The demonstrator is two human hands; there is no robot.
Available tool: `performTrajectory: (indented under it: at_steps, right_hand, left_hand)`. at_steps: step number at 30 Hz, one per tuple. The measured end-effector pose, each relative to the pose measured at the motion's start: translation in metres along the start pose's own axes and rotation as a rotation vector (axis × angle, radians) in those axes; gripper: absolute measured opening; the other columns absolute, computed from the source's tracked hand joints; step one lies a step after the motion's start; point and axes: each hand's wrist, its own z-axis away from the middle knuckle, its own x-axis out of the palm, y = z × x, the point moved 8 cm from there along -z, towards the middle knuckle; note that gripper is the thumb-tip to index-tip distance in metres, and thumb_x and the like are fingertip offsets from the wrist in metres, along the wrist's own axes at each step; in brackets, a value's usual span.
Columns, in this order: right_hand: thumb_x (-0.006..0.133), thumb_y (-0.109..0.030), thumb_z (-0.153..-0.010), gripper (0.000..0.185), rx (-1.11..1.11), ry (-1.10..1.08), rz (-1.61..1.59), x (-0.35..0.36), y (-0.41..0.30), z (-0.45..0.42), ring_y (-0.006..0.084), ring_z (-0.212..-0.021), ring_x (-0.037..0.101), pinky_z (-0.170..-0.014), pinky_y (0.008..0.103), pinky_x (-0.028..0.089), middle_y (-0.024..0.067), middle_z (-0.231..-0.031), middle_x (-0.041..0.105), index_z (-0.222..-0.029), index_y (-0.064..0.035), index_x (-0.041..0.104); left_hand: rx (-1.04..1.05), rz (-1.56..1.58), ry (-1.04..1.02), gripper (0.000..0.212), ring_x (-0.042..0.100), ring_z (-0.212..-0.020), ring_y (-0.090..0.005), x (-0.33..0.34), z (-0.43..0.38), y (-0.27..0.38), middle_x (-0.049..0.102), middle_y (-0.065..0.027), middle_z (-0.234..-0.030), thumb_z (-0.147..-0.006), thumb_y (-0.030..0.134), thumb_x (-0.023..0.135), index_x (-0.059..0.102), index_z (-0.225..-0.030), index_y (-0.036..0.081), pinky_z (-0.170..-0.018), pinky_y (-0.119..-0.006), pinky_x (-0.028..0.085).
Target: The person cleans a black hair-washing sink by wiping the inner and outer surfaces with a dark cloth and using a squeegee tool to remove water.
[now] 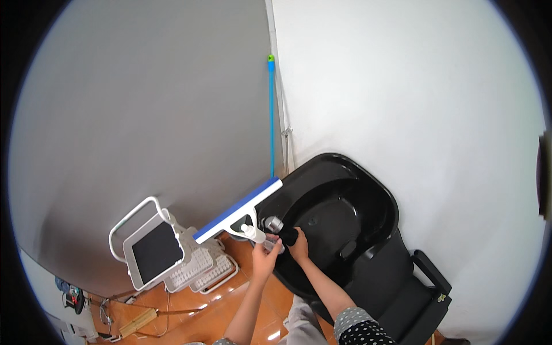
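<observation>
My left hand (264, 258) grips the clear bottle (272, 244) of a spray squeegee, whose white sprayer head points up and away from me. The white squeegee head with its blue blade (238, 210) reaches out beyond the near left rim of a black shampoo basin (327, 172). Over that rim, my right hand (301, 246) has its fingers around a dark, rounded black object (289, 236); whether it is a cloth or a sponge I cannot tell. Just past it is a chrome faucet fitting (274, 224). The bowl's drain (312, 221) shows on its floor.
A black padded salon chair (388, 293) with an armrest (431, 271) adjoins the basin. A tiered white trolley (129, 269) stands to the left by the grey wall. A blue pole (271, 120) leans in the corner. A wooden-looking piece (139, 322) and cords lie on the orange tiles.
</observation>
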Motion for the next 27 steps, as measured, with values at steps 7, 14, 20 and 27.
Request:
performTrajectory:
  at_steps: [7,14,20,27]
  right_hand:
    - [0.072,0.005,-0.057,0.063,0.136,0.256,-0.035,-0.043,0.065,-0.088,0.0399,-0.108,0.050,-0.092,0.0395,0.042,0.0216,-0.109,0.056,-0.114,-0.0045,0.048]
    - [0.069,0.006,-0.060,0.057,0.149,0.395,0.116,-0.130,0.112,-0.164,0.0391,-0.107,0.051,-0.090,0.0420,0.043,0.0206,-0.110,0.055,-0.113,-0.0028,0.050]
    - [0.072,-0.002,-0.064,0.057,0.388,0.722,0.136,-0.194,0.159,-0.157,0.0381,-0.109,0.052,-0.091,0.0402,0.042,0.0231,-0.114,0.055,-0.116,0.0021,0.048]
    - [0.079,-0.014,-0.067,0.063,0.315,0.520,-0.508,-0.184,0.107,-0.120,0.0256,-0.103,0.056,-0.090,0.0330,0.042,0.0165,-0.112,0.058,-0.116,0.0067,0.045]
  left_hand:
    - [-0.014,-0.031,-0.180,0.022,0.057,-0.083,-0.0098,0.075,-0.055,-0.025,0.061,-0.0052,-0.090,-0.083,0.012,0.067,0.055,-0.098,0.000,-0.072,-0.025,0.047]
    - [-0.115,0.013,-0.270,0.028,0.059,-0.088,-0.0126,0.126,-0.096,-0.050,0.062,-0.0086,-0.095,-0.083,0.015,0.067,0.054,-0.102,-0.001,-0.077,-0.027,0.048]
    - [-0.129,0.041,-0.312,0.026,0.060,-0.089,-0.0141,0.149,-0.112,-0.063,0.062,-0.0090,-0.096,-0.082,0.011,0.066,0.053,-0.100,-0.001,-0.079,-0.028,0.047]
    - [-0.242,-0.024,-0.417,0.014,0.057,-0.081,-0.0131,0.161,-0.114,-0.087,0.057,-0.0044,-0.086,-0.080,0.007,0.064,0.053,-0.089,0.003,-0.074,-0.025,0.044]
